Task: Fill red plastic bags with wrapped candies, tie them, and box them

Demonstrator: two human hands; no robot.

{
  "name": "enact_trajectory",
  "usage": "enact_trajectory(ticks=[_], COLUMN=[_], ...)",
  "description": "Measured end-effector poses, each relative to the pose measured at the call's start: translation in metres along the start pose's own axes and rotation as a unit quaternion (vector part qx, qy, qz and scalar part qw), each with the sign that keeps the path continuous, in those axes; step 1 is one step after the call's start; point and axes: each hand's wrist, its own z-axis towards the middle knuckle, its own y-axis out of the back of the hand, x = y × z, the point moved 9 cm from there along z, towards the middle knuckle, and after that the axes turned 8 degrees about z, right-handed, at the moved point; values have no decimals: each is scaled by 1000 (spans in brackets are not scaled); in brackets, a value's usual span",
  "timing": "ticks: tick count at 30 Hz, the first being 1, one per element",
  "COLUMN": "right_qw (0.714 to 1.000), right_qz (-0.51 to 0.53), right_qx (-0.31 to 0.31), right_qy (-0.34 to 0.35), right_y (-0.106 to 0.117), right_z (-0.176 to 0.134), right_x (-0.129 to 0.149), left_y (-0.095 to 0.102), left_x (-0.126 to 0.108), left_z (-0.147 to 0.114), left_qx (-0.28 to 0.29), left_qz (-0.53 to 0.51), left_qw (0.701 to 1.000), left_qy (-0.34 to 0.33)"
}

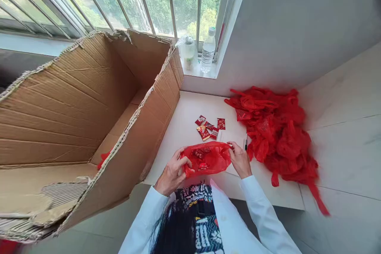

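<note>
A thin red plastic bag is stretched between my hands, its mouth held wide and facing up. My left hand pinches the left side of the rim. On the right side, my right hand grips the rim between thumb and fingers. Several small wrapped packets lie inside the bag. Just beyond it on the white tabletop is a loose group of red wrapped packets, one of them with gold on it.
A large cardboard box with ragged edges stands on the left, with a bit of red material inside. A heap of red plastic bags lies at right, beside a dark pen. A water bottle stands on the windowsill.
</note>
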Motion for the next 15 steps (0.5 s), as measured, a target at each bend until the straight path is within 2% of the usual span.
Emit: enact_trajectory(ticks=[2, 3, 7, 9, 11, 13, 15], right_qw=[999, 998, 956, 946, 949, 950, 952], right_qz=[-30, -48, -131, -142, -156, -164, -157], right_qx=[-1, 19, 210, 249, 250, 250, 250], right_qy=[24, 44, 159, 153, 115, 86, 84], right_y=[3, 0, -50, -72, -86, -93, -89], right_z=[1, 1, -11, -12, -5, 2, 5], right_x=[14, 22, 58, 59, 51, 41, 39], left_y=[2, 2, -2, -4, -5, -4, 1], left_x=[-2, -3, -8, -11, -12, -11, -12], left_z=[0, 0, -3, -5, -10, -15, -21], left_qx=[-2, -1, 22, 35, 52, 72, 85], left_qz=[5, 9, 30, 48, 73, 102, 113], left_qw=[1000, 1000, 999, 998, 996, 992, 990], left_qy=[-5, -7, -21, -26, -24, -11, -3])
